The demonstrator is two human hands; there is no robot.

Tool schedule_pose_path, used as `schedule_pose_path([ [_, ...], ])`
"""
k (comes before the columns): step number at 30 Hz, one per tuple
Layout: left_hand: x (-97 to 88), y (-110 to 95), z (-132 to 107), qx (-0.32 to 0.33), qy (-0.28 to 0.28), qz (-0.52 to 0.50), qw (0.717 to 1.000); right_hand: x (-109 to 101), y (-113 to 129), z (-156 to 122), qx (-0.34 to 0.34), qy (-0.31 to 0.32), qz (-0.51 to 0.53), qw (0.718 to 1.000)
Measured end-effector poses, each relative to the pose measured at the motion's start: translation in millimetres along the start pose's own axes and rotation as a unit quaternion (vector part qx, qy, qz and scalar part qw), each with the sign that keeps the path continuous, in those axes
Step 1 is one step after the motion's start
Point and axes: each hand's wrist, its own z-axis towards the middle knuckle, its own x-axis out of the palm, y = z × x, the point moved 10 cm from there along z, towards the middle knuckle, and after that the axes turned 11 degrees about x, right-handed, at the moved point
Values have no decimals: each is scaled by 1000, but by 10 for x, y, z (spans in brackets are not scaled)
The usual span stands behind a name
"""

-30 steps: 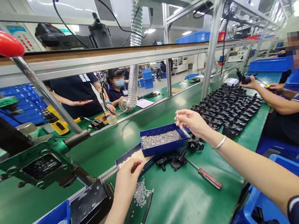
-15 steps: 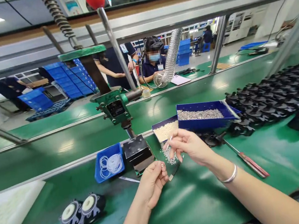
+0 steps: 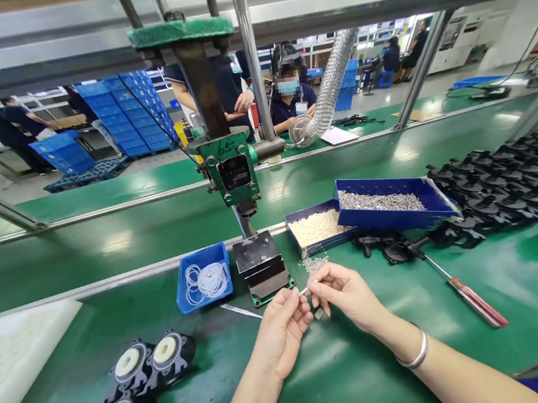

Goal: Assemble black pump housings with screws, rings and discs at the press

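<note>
Pin (image 3: 304, 290), pinched by both hands, left (image 3: 284, 327) and right (image 3: 346, 293), before the press block (image 3: 262, 268); keep fingertips steady, aligned.

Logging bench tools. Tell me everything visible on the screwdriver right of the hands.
The screwdriver lies flat on the green table, apart from both hands. It has a thin bare-metal shaft and a dark red handle, plastic by the look, with a lighter stripe along it. It lies diagonally: the tip points up-left and ends among the black parts below the blue tray of screws; the handle end points down-right. Nothing grips it. The tip shape is too small to tell.
</note>
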Motion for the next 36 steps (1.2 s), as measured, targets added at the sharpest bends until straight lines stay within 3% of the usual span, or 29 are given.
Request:
schedule_pose_path([
  [4,-40,26,8,-5,-18,-4,1000,-51,24,-66,-46,-41,-67,996],
  [7,-61,27,16,0,-31,5,1000,-32,201,-172,-144,-68,-177,971],
  [11,-32,-12,14,31,-27,28,999,155,411,-389,-304,-62,-340,888],
  [13,-2,-40,9,52,-17,49,997,246,423,-466,-348,-56,-408,842],
  [15,16,-70,5,72,-10,70,995,300,406,-495,-361,-51,-449,815],
  [17,15,-100,6,85,-10,81,993,291,383,-463,-342,-50,-442,828],
  [19,-9,-126,14,89,-18,82,992,206,343,-367,-284,-61,-389,875],
  [22,-34,-151,31,80,-24,81,993,43,121,-156,-127,-52,-222,965],
  [24,-1,-174,36,80,0,104,991,52,-90,-68,-20,-4,-102,995],
  [27,23,-240,12,109,16,186,976,104,-220,-74,52,56,-14,997],
  [31,90,-260,-76,144,16,270,952,-31,-85,-176,52,92,-22,994],
  [33,179,-244,-129,160,29,266,950,-334,110,-195,17,36,-53,998],
  [36,277,-232,-187,178,42,262,947,-982,392,-201,-29,-99,-90,991],
])
